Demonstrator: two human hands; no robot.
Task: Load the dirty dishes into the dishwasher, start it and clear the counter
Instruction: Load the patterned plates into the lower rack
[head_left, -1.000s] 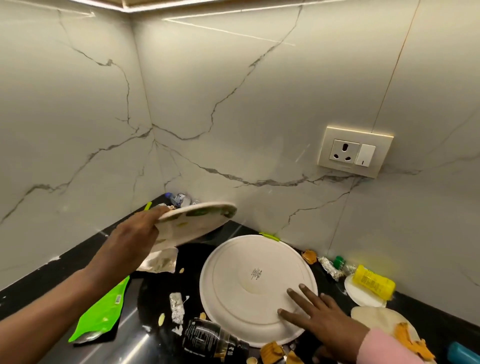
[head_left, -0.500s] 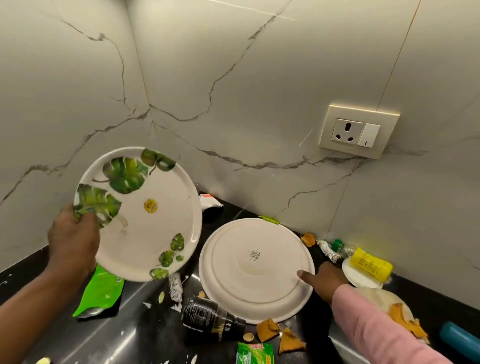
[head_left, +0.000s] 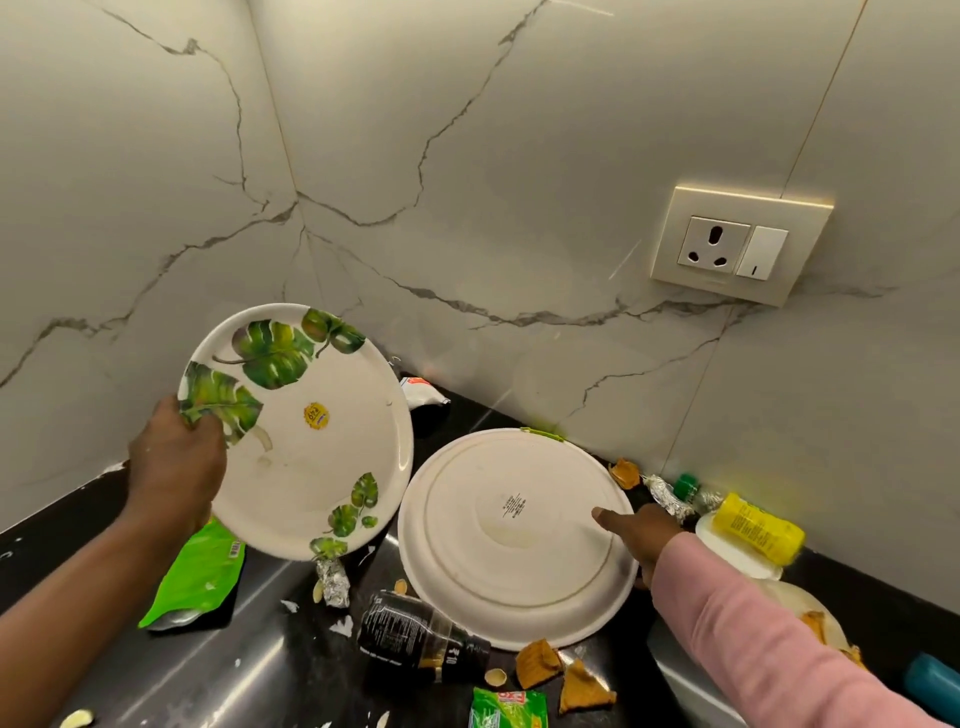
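Two plates in play; step judged as gathering dirty dishes off the surface (head_left: 260, 670), before any loading.

Left hand (head_left: 174, 467): grip closed on the rim of the leaf-print plate (head_left: 306, 431), thumb over the printed leaf, fingers behind. Plate held clear of the surface, tilted with its face toward the camera, a small yellow sticker near its middle. It extends up and to the right of the grip.

Below it, lying on the surface: green wrapper (head_left: 200, 577), foil scrap (head_left: 332, 579), dark bottle (head_left: 415, 636) on its side.

Upturned white plate (head_left: 498, 540): upside down on the surface, just right of the held plate, printed mark on its base.

Right hand (head_left: 641, 530): a finger laid on the plate's right side, the rest curled loosely at the rim; nothing gripped.

Further right: yellow bottle (head_left: 756, 527) on a small lid, food scraps, blue object at frame edge.

Next move, as judged: right fingers need to get under the upturned rim to lift it; a flat plate offers little purchase, so sliding or tipping it first seems likely. Dishwasher not in view.
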